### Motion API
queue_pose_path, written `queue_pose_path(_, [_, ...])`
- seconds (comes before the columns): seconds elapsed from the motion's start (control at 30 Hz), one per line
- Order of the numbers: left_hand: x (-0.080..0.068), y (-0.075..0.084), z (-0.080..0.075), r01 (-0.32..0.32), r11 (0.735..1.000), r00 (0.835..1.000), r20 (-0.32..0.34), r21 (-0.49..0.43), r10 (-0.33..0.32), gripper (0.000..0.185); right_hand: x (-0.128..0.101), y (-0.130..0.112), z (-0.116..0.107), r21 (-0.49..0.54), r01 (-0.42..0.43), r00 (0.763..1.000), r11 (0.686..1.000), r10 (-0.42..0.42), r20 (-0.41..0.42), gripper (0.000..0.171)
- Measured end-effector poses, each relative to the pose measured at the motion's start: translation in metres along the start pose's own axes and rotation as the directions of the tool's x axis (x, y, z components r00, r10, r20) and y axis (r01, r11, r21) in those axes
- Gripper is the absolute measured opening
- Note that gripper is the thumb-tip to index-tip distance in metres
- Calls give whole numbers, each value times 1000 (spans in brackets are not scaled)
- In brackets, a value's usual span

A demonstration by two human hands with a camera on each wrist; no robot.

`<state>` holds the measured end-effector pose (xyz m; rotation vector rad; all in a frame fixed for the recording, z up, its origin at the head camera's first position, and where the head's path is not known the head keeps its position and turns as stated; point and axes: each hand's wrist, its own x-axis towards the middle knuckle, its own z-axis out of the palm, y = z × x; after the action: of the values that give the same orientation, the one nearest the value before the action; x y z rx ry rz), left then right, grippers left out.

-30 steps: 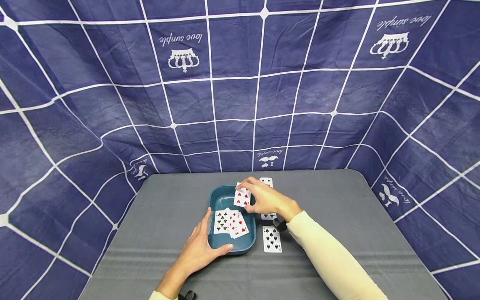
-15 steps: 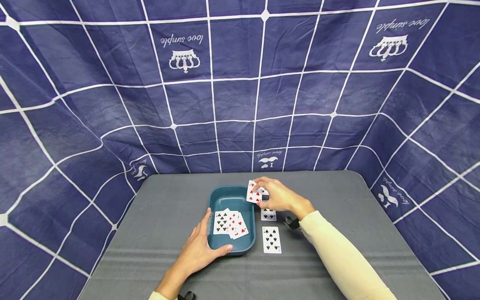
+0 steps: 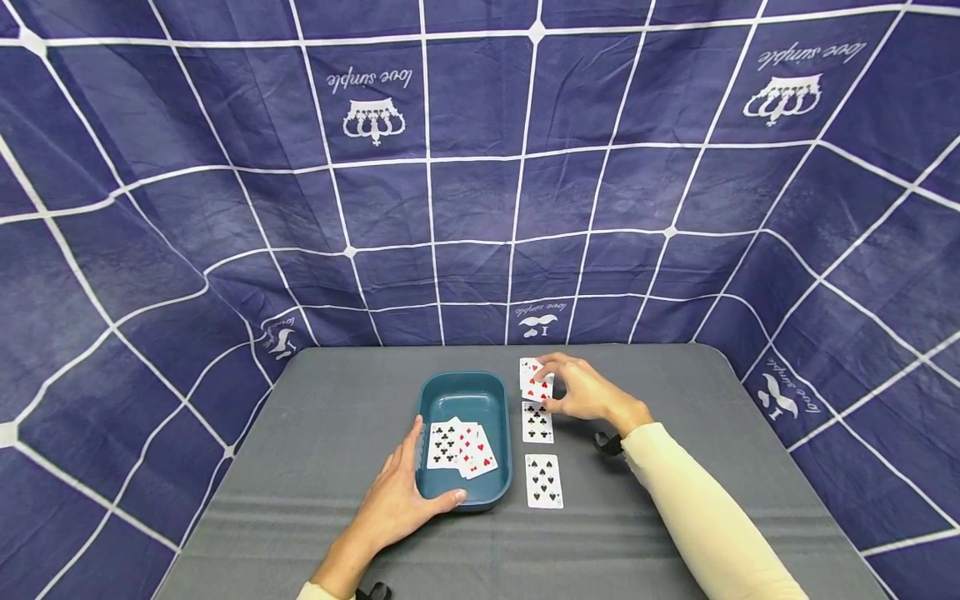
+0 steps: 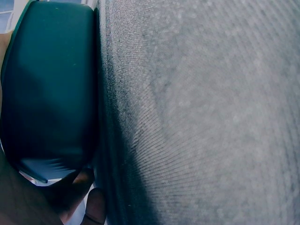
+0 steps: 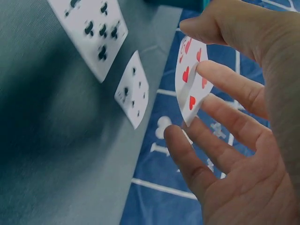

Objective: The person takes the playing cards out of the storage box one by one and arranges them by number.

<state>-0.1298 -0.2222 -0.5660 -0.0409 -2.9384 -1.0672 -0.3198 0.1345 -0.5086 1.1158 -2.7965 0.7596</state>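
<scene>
My right hand [image 3: 588, 390] pinches a playing card with red hearts [image 3: 537, 387] between thumb and fingers. In the right wrist view this hearts card [image 5: 190, 77] bends slightly between the fingertips, held above the table. It overlaps a black-suited card [image 3: 526, 367] at the far end of a column on the table. A clubs card [image 3: 537, 429] lies just nearer, and a spades card [image 3: 543, 482] nearest. My left hand [image 3: 397, 492] holds the teal tray [image 3: 465, 387] at its near left corner, thumb at the near rim, fingers along the left wall.
Inside the tray lie a clubs card [image 3: 442, 446] and overlapping red cards [image 3: 477, 454], face up. The grey table [image 3: 352, 417] ends at a blue checked cloth [image 3: 480, 192] hanging behind and at both sides.
My right hand has carried the hearts card from over the tray rightward to the far end of the card column. My left hand has stayed on the tray.
</scene>
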Motion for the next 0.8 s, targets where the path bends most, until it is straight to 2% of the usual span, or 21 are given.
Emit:
queue_pose_path(0.3, [0,-3,1,-5,1000,1000,-10,-8,5,147,-6,32,1,-14,-32,999,999,32,-8,44])
queue_pose_path(0.47, [1,-4,2,17,1000,1000,1,-18,-17,148,-9,50,-1,-38,-77,997,996,76,-29,47])
queue_pose_path(0.67, [1,-3,1,17,1000,1000,5,-21,-16,148,-9,70,2,-21,-106,994,994,106,-3,46])
queue_pose_path(0.73, [1,-2,0,11,1000,1000,3,-22,-11,147,-9,82,6,0,-91,996,996,91,-1,45])
queue_pose_path(0.8, [1,-1,0,7,1000,1000,1,-22,-7,147,-8,107,18,4,-55,998,998,55,-22,44])
